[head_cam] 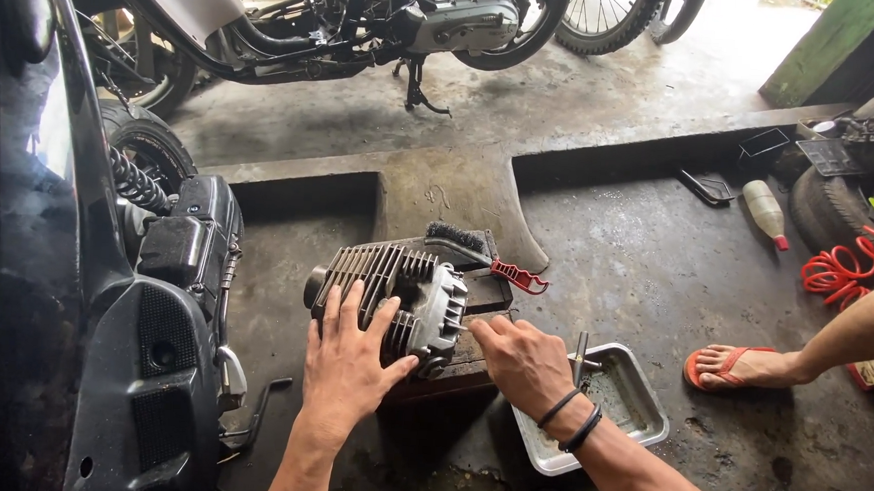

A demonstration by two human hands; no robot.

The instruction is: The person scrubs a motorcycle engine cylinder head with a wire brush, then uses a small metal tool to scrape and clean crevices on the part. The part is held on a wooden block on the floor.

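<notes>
L hand (pixel 346 355) lies flat, fingers wide, on finned engine cylinder (pixel 389 298). R hand (pixel 523 362) fingers narrow at its head side; what they pinch, cannot tell. Metal tray (pixel 638 410) just right of R fingers.

Grey finned engine cylinder (pixel 394 298) — lying sideways, on a block

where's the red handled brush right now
In the head view the red-handled brush lies just past the finned engine cylinder, up and right of centre, its bristles up, beyond the right hand.
</notes>
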